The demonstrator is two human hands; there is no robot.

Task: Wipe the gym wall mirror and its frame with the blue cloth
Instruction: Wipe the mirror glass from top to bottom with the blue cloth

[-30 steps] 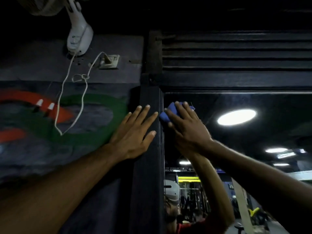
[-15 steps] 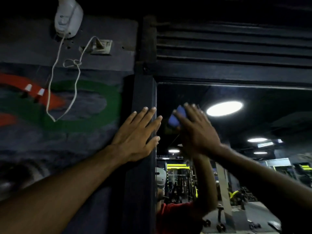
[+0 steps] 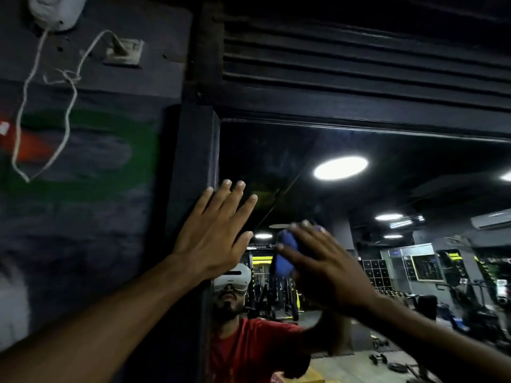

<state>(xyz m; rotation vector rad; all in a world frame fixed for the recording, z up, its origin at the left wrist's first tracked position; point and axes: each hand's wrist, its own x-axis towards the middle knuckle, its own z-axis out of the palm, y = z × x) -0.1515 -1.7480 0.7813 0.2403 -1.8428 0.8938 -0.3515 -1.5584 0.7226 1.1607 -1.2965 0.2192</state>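
The right grip presses the bunched blue cloth with spread fingers against the mirror, just right of its dark frame — the left grip, released and flat, covers the frame's edge — a white cord hangs far left.

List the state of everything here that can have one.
left hand, flat, fingers straight, on the mirror frame's inner edge.
right hand, fingers spread, pressing the blue cloth to the mirror.
blue cloth, bunched under the right hand.
wall plug, seated in its socket, white cord hanging looped.
reflected ceiling light, on.
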